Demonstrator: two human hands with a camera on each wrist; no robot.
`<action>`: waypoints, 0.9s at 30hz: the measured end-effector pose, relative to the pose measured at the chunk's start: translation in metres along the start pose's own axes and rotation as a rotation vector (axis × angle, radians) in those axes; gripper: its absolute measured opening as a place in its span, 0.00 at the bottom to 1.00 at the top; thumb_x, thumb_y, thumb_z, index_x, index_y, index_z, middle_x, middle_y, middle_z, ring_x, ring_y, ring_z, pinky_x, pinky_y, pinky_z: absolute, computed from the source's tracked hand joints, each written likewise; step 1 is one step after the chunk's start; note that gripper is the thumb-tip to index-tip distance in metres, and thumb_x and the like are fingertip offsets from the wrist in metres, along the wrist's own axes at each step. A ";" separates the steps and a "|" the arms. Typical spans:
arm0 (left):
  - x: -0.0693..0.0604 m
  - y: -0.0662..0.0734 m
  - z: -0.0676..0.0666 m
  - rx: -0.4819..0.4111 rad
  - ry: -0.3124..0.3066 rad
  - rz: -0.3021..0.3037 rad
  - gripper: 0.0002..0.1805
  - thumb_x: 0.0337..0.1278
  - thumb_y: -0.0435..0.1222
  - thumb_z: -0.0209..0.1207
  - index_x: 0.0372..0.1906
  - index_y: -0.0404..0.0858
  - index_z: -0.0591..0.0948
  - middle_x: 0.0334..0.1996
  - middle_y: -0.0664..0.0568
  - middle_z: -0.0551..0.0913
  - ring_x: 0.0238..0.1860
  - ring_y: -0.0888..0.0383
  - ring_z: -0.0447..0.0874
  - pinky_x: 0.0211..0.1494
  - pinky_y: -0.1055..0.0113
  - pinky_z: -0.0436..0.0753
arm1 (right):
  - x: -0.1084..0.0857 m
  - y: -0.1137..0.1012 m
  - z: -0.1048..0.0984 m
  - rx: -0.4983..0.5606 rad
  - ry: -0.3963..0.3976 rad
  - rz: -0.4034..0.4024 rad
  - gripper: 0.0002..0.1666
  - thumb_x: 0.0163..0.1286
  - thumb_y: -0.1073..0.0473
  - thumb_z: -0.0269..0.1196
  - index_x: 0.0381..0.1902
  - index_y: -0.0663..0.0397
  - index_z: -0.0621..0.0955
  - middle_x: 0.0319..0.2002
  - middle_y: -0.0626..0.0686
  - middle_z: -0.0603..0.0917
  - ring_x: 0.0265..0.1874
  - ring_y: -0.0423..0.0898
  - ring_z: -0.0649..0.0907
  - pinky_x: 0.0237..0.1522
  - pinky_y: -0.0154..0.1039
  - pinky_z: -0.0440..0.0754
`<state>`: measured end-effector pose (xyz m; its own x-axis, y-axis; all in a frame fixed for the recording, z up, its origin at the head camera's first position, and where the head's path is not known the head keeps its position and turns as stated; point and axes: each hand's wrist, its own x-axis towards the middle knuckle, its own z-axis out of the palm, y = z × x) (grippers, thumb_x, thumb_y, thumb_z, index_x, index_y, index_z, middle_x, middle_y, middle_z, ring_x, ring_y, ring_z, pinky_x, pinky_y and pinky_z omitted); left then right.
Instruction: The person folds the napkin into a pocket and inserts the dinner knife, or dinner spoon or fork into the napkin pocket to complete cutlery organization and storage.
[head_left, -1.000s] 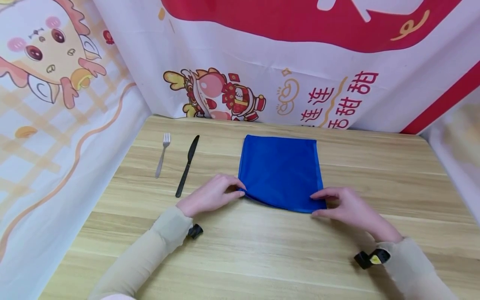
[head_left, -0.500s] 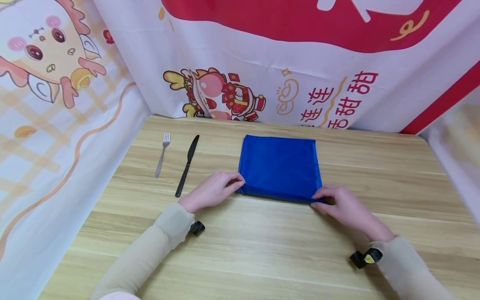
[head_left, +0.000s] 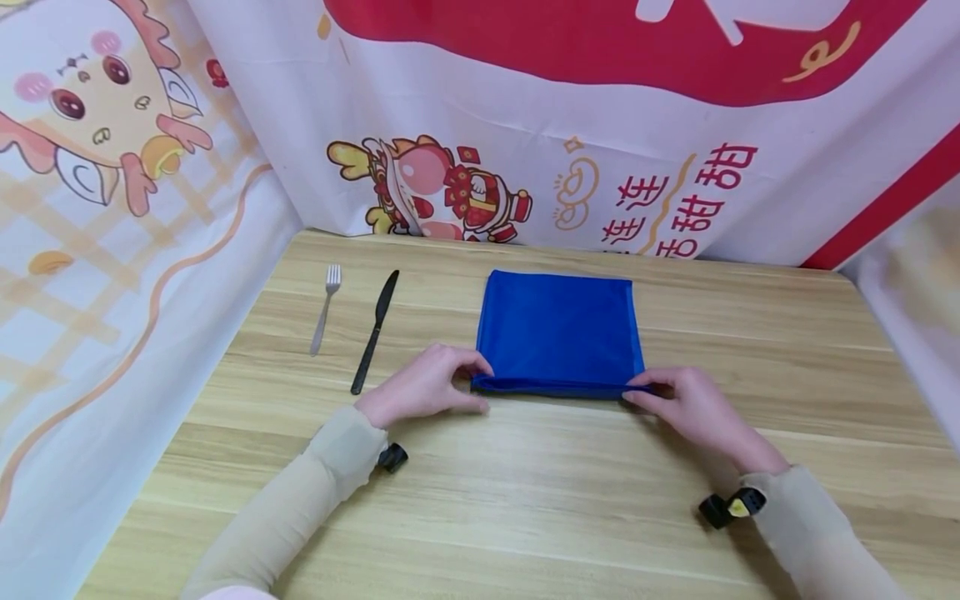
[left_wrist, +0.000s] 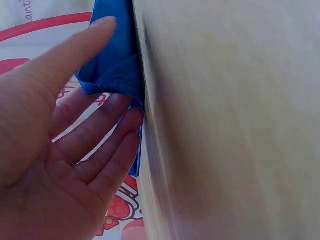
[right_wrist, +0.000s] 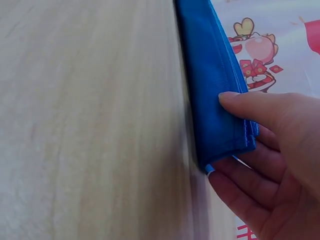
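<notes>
A folded blue cloth [head_left: 558,325] lies on the wooden table, its near edge rolled up into a narrow fold. At its near left corner is my left hand [head_left: 422,383], thumb spread away from the fingers. The left wrist view shows those fingers fairly straight against the end of the cloth [left_wrist: 116,50], the thumb apart from it. My right hand [head_left: 693,408] pinches the near right corner. In the right wrist view, the thumb [right_wrist: 250,106] presses on the layered fold and the fingers are behind it.
A fork [head_left: 326,312] and a black knife [head_left: 374,333] lie side by side left of the cloth. Behind the table [head_left: 525,517] hangs a printed white and red curtain [head_left: 480,100]. Another printed sheet [head_left: 112,267] borders the left side.
The cloth's near edge has been lifted and folded away from me, so the cloth is shorter. My left thumb has come off the edge; my right hand has closed on its corner.
</notes>
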<state>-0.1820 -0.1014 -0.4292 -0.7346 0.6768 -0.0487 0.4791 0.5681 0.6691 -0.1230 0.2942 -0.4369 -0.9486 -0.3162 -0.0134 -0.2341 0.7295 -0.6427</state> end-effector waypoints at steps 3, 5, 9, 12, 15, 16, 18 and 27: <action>-0.001 0.001 0.000 -0.001 0.006 0.007 0.13 0.61 0.41 0.71 0.50 0.46 0.87 0.46 0.61 0.86 0.46 0.65 0.81 0.55 0.66 0.80 | 0.000 0.001 -0.001 0.006 0.003 0.006 0.09 0.72 0.53 0.69 0.46 0.48 0.90 0.44 0.47 0.88 0.40 0.44 0.84 0.41 0.37 0.83; -0.001 0.001 -0.001 -0.001 0.014 0.014 0.10 0.65 0.39 0.68 0.49 0.45 0.87 0.45 0.60 0.87 0.45 0.65 0.82 0.54 0.65 0.81 | 0.000 0.001 -0.002 0.015 0.002 0.009 0.09 0.72 0.54 0.69 0.46 0.48 0.89 0.44 0.48 0.88 0.40 0.44 0.84 0.42 0.37 0.84; -0.002 0.004 -0.003 0.006 0.035 0.021 0.08 0.70 0.41 0.64 0.47 0.45 0.89 0.43 0.61 0.88 0.42 0.66 0.82 0.50 0.64 0.82 | -0.002 -0.001 -0.007 0.033 -0.006 -0.013 0.09 0.72 0.58 0.68 0.48 0.49 0.89 0.46 0.49 0.88 0.43 0.45 0.84 0.45 0.42 0.85; -0.004 0.007 -0.005 0.007 0.058 0.017 0.08 0.72 0.42 0.62 0.46 0.46 0.89 0.42 0.61 0.87 0.41 0.65 0.82 0.48 0.64 0.82 | -0.004 -0.003 -0.012 0.046 -0.002 -0.034 0.09 0.72 0.60 0.68 0.48 0.50 0.88 0.47 0.49 0.88 0.44 0.46 0.85 0.47 0.48 0.85; -0.005 0.009 -0.006 -0.001 0.084 0.007 0.08 0.74 0.43 0.60 0.47 0.48 0.87 0.46 0.60 0.87 0.48 0.63 0.82 0.54 0.61 0.81 | -0.006 -0.006 -0.016 0.050 0.011 -0.043 0.08 0.71 0.60 0.68 0.47 0.50 0.88 0.45 0.48 0.88 0.43 0.45 0.84 0.47 0.49 0.85; -0.005 0.010 -0.006 -0.009 0.093 0.003 0.07 0.74 0.43 0.59 0.46 0.48 0.86 0.48 0.59 0.86 0.50 0.62 0.82 0.56 0.60 0.81 | -0.006 -0.006 -0.017 0.050 0.017 -0.047 0.08 0.72 0.60 0.68 0.47 0.50 0.88 0.45 0.48 0.88 0.43 0.45 0.84 0.47 0.49 0.85; -0.005 0.011 -0.007 -0.030 0.106 -0.007 0.07 0.76 0.44 0.57 0.45 0.49 0.85 0.50 0.58 0.86 0.54 0.60 0.81 0.58 0.58 0.80 | -0.006 -0.007 -0.019 0.049 0.039 -0.062 0.07 0.72 0.59 0.68 0.45 0.50 0.88 0.43 0.47 0.88 0.42 0.45 0.85 0.46 0.49 0.85; 0.002 0.013 -0.010 -0.113 0.150 -0.036 0.07 0.77 0.43 0.55 0.45 0.47 0.81 0.45 0.58 0.86 0.49 0.59 0.84 0.56 0.54 0.82 | -0.001 -0.008 -0.026 0.092 0.058 -0.041 0.08 0.75 0.54 0.65 0.46 0.51 0.86 0.43 0.47 0.88 0.47 0.49 0.85 0.51 0.42 0.83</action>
<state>-0.1822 -0.0970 -0.4137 -0.8179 0.5746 0.0311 0.4001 0.5291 0.7483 -0.1259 0.3047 -0.4118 -0.9498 -0.3075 0.0569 -0.2553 0.6573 -0.7091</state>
